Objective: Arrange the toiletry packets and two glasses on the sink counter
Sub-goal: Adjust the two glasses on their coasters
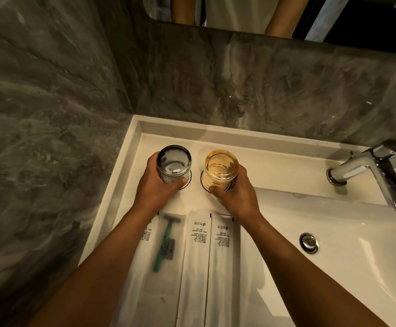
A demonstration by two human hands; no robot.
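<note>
My left hand (155, 185) is wrapped around a dark smoky glass (174, 164), and my right hand (236, 192) grips an amber glass (220, 167). Both glasses stand upright side by side over round scalloped coasters (203, 184) on the white sink counter (145, 142). Several long white toiletry packets lie in a row nearer to me: one clear-fronted with a green razor (166, 241), then two printed packets (197, 256) (224, 256). My left forearm covers part of a further packet (146, 234) at the left.
A grey marble wall rises at the left and behind. The basin with its chrome drain plug (308, 242) lies to the right, under a chrome faucet (367, 171). A mirror edge (239, 17) runs along the top.
</note>
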